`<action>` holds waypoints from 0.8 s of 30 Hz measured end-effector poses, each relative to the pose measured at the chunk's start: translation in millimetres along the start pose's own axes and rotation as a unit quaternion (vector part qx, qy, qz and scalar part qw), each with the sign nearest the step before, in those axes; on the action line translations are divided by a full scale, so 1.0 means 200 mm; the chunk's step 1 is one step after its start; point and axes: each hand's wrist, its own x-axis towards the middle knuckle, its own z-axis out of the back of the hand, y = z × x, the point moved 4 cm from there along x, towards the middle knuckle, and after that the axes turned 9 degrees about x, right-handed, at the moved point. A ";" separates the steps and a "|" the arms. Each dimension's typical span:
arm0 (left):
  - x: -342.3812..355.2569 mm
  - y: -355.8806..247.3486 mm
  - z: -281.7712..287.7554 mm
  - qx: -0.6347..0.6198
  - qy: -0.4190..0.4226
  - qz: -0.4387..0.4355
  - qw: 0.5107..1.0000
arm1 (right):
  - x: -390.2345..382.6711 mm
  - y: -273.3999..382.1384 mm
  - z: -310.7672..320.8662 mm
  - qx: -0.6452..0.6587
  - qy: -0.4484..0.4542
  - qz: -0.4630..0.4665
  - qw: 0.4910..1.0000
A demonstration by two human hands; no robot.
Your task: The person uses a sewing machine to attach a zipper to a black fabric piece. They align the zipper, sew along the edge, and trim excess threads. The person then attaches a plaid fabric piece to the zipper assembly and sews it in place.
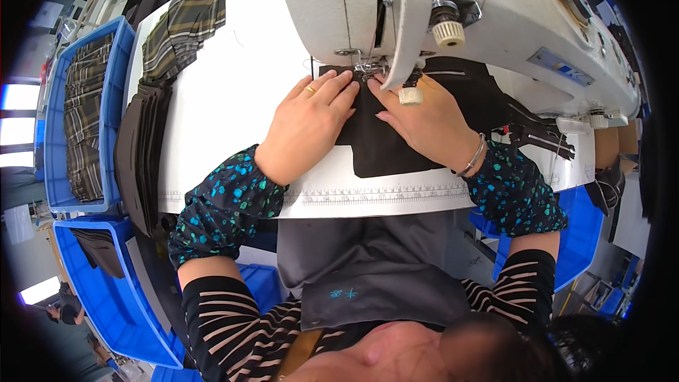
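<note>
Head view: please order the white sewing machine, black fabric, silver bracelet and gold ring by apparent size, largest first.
1. White sewing machine, though nearness to the camera may enlarge it
2. Black fabric, partly covered
3. Silver bracelet
4. Gold ring

The person's left grip [305, 119], a bare hand with a ring, lies flat on dark cloth [389, 152], its fingertips near the presser foot [371, 68] of a white sewing machine [308, 3]. The right grip [430, 119], with a bracelet at the wrist, rests on the same cloth, partly hidden by the machine. A ruler scale [382, 195] runs along the tabletop's [226, 113] near edge. At left lie plaid cloth [185, 21] and a stack of dark pieces [141, 155], beside a blue bin [123, 117] holding more plaid pieces [86, 127].
</note>
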 end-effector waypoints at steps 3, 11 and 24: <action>0.00 0.00 -0.01 0.003 -0.002 -0.004 1.000 | 0.00 0.00 0.00 -0.004 0.006 -0.004 1.000; 0.02 0.01 -0.01 0.004 -0.001 -0.009 1.000 | 0.00 -0.01 -0.01 0.006 -0.016 0.000 1.000; 0.02 0.00 -0.01 0.007 0.017 -0.004 1.000 | 0.01 0.00 0.00 0.002 -0.039 0.007 0.999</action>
